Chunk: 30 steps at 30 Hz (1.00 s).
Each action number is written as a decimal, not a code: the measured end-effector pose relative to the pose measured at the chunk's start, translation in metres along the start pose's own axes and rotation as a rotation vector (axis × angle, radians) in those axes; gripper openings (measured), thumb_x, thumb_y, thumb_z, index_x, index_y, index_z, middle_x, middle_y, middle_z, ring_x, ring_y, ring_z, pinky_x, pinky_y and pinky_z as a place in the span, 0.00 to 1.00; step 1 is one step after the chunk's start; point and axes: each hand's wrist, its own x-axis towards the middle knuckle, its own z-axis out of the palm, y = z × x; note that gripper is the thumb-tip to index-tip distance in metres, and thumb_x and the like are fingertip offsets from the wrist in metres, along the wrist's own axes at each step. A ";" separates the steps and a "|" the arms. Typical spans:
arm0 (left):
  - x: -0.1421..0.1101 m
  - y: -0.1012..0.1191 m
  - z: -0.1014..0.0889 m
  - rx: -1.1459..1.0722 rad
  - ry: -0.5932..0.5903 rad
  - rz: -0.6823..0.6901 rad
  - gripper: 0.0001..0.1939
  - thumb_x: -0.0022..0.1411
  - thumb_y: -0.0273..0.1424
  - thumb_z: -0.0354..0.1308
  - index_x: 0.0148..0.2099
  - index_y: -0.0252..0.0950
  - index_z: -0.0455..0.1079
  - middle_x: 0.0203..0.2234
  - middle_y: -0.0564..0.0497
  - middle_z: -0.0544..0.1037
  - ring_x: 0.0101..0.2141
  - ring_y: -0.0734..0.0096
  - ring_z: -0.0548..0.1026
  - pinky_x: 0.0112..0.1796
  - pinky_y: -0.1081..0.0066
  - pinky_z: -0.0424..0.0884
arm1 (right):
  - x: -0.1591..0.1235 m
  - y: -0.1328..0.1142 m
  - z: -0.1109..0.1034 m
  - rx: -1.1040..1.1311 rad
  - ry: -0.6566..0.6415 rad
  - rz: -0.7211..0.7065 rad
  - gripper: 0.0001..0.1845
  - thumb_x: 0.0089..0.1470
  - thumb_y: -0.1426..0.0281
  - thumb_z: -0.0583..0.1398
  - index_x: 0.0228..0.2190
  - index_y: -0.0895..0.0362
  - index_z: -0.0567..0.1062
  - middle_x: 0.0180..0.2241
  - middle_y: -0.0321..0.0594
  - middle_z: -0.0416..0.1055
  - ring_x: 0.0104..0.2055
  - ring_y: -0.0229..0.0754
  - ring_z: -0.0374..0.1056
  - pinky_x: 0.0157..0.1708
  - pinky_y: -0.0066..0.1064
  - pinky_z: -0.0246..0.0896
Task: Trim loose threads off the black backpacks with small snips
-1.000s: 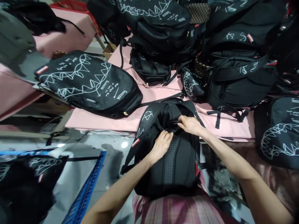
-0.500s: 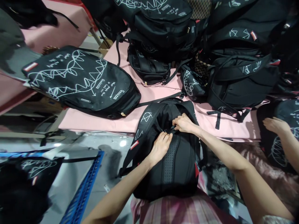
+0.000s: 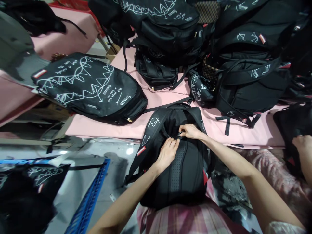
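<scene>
A black backpack [image 3: 181,169] lies back-side up on my lap, its top resting on the edge of the pink table [image 3: 156,97]. My left hand [image 3: 168,152] presses its curled fingers on the bag's upper back panel, gripping the fabric. My right hand [image 3: 191,131] pinches the zipper pull [image 3: 179,133] near the top of the bag. White-printed shoulder straps [image 3: 152,125] hang off the bag's left side.
A flat black backpack with white scribble print [image 3: 90,86] lies at left on the table. Several black backpacks [image 3: 243,65] are piled at the back. Another person's hand [image 3: 302,144] holds a black bag at the right edge. A blue crate [image 3: 90,195] stands on the floor at lower left.
My right hand has slid the zipper pull leftward toward my left hand. The other person's hand at the right came in and has taken hold of a black bag.
</scene>
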 end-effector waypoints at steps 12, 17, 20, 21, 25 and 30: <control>0.031 -0.013 -0.023 -0.089 -0.094 -0.447 0.15 0.63 0.27 0.45 0.52 0.34 0.62 0.37 0.44 0.75 0.34 0.65 0.75 0.35 0.66 0.71 | 0.008 0.008 0.008 0.555 0.294 0.158 0.11 0.45 0.64 0.57 0.28 0.59 0.68 0.24 0.34 0.67 0.27 0.35 0.62 0.30 0.27 0.56; 0.071 -0.025 -0.050 0.028 -0.387 -0.398 0.17 0.59 0.27 0.52 0.51 0.39 0.66 0.39 0.44 0.77 0.37 0.57 0.76 0.37 0.62 0.69 | 0.001 0.009 0.001 0.706 0.373 0.145 0.15 0.39 0.61 0.60 0.27 0.58 0.67 0.23 0.32 0.64 0.26 0.34 0.59 0.31 0.27 0.54; 0.083 -0.030 -0.051 0.013 -0.438 -0.333 0.18 0.57 0.27 0.55 0.50 0.43 0.69 0.36 0.46 0.78 0.38 0.58 0.76 0.39 0.64 0.68 | -0.004 0.009 -0.001 0.753 0.384 0.140 0.16 0.37 0.60 0.61 0.26 0.58 0.67 0.22 0.31 0.62 0.25 0.34 0.57 0.29 0.27 0.52; 0.085 -0.030 -0.049 0.007 -0.449 -0.316 0.18 0.57 0.28 0.55 0.50 0.44 0.69 0.36 0.47 0.78 0.39 0.58 0.76 0.40 0.64 0.68 | -0.006 0.009 -0.001 0.766 0.384 0.138 0.16 0.36 0.60 0.61 0.26 0.58 0.67 0.21 0.31 0.62 0.25 0.34 0.57 0.29 0.27 0.52; 0.085 -0.027 -0.045 -0.037 -0.462 -0.254 0.15 0.61 0.30 0.51 0.49 0.48 0.70 0.41 0.52 0.77 0.42 0.63 0.74 0.41 0.69 0.67 | -0.010 0.011 -0.003 0.801 0.378 0.134 0.17 0.35 0.60 0.62 0.25 0.58 0.68 0.21 0.31 0.63 0.24 0.34 0.56 0.28 0.27 0.51; 0.086 -0.023 -0.046 -0.070 -0.461 -0.248 0.16 0.63 0.32 0.48 0.50 0.44 0.70 0.44 0.51 0.76 0.44 0.65 0.73 0.42 0.71 0.66 | -0.012 0.015 -0.005 0.824 0.366 0.141 0.18 0.35 0.59 0.63 0.26 0.59 0.68 0.21 0.31 0.63 0.23 0.33 0.55 0.26 0.27 0.48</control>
